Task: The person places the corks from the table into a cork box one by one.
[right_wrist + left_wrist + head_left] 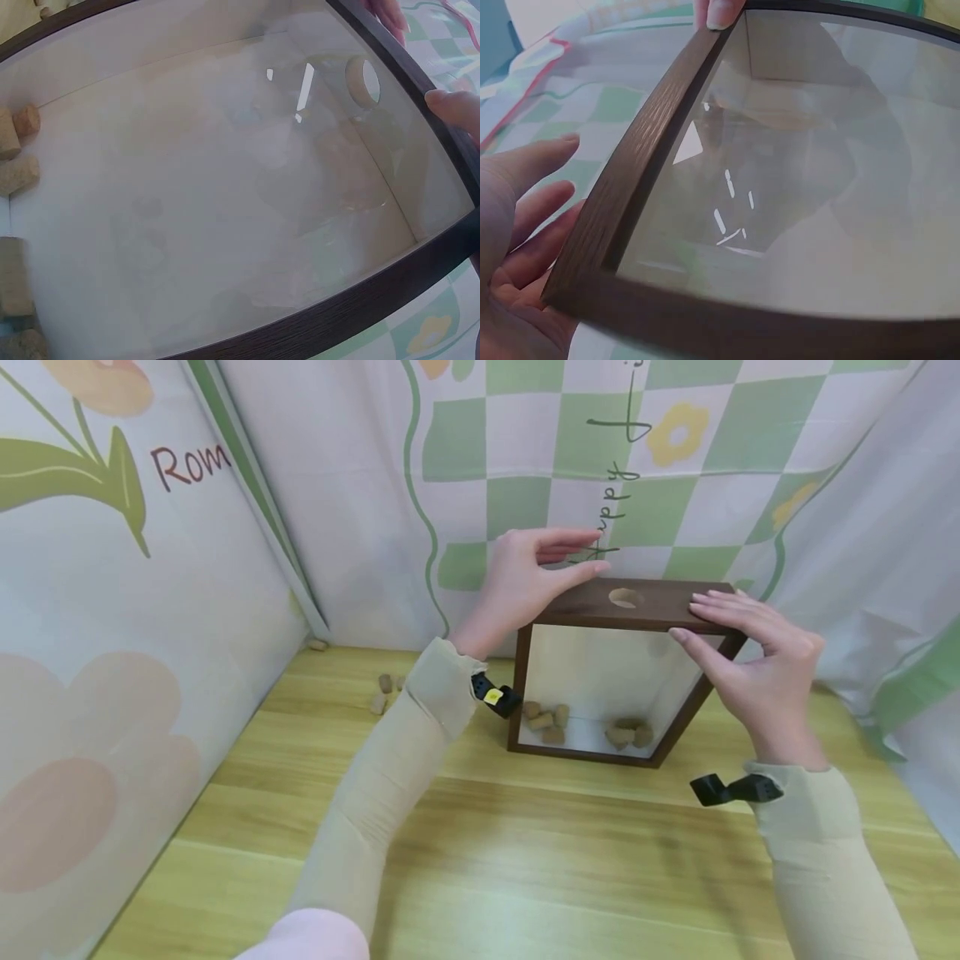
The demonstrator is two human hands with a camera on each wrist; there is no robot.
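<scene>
A dark wooden shadow box [581, 614] with a clear front stands on the table. Its top bar has a round hole [625, 598], also visible in the right wrist view. Inside at the bottom lie several corks [555, 718] in two groups. At the top right corner my right hand [780, 652] grips the box, thumb on the front edge and fingers over the top. My left hand [525, 572] is by the top left corner, fingers extended toward the hole with a gap to the thumb. Nothing shows between them. In the left wrist view, the left fingers [536, 210] are partly hidden behind the frame.
Several loose corks [380, 693] lie on the wooden table [525, 860] left of the box, and another small piece [317, 645] is at the back left corner. A green-and-white checked curtain [517, 443] hangs close behind. Printed fabric [112, 610] borders the left side.
</scene>
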